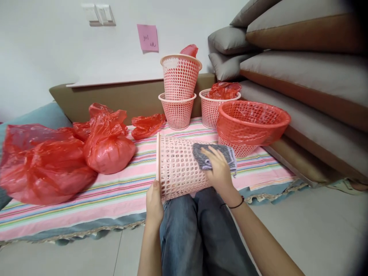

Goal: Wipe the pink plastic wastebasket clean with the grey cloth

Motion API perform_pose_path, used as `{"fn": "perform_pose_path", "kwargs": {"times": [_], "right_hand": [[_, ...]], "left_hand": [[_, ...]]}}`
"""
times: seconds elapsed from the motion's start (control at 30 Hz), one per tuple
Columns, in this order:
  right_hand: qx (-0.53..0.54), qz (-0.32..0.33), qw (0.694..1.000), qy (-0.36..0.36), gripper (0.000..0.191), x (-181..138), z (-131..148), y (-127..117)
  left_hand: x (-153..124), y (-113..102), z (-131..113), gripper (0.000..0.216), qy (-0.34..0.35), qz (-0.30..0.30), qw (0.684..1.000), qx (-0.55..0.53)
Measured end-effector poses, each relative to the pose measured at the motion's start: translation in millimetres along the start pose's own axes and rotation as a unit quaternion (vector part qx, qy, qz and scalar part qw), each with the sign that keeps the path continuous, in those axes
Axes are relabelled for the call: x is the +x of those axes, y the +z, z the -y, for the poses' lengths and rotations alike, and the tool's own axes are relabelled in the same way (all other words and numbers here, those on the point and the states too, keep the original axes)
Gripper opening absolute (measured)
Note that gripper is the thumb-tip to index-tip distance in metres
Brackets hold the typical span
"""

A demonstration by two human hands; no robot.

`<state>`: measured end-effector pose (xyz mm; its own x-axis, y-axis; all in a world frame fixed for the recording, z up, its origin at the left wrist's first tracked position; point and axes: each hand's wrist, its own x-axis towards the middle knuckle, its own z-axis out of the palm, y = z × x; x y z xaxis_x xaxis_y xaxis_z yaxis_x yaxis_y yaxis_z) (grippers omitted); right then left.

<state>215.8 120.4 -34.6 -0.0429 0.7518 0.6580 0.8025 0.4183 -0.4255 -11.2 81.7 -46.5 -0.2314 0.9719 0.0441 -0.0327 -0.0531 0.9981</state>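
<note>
A pink perforated plastic wastebasket (181, 165) lies on its side above my knees, its rim facing left. My left hand (154, 201) grips that rim at its lower edge, thumb on the outside and the other fingers hidden. Over the basket's right part, my right hand (217, 165) presses a grey cloth (198, 153) with pale purple edging against the perforated wall. The fingers of this hand lie stretched out across the cloth, and a dark band circles the wrist.
Two pink baskets (179, 82) stand stacked at the back, beside another holding a red bag (224, 91). A basket lined with red plastic (254, 119) stands right of them. Filled red bags (109, 149) sit left on the striped cloth (126, 188). Grey cushions (299, 73) are piled right.
</note>
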Motion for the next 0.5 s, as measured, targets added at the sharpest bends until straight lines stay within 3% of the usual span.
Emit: {"fn": "perform_pose_path", "kwargs": {"times": [0.17, 0.5], "right_hand": [[-0.002, -0.044, 0.997, 0.067, 0.064, -2.3, -41.5, -10.5], [-0.022, -0.041, 0.995, 0.093, 0.057, 31.7, -56.0, 8.8]], "left_hand": [[9.2, 4.8, -3.6, 0.065, -0.022, 0.011, 0.999, -0.022], [5.0, -13.6, 16.3, 0.067, 0.050, -0.016, 0.995, 0.087]]}}
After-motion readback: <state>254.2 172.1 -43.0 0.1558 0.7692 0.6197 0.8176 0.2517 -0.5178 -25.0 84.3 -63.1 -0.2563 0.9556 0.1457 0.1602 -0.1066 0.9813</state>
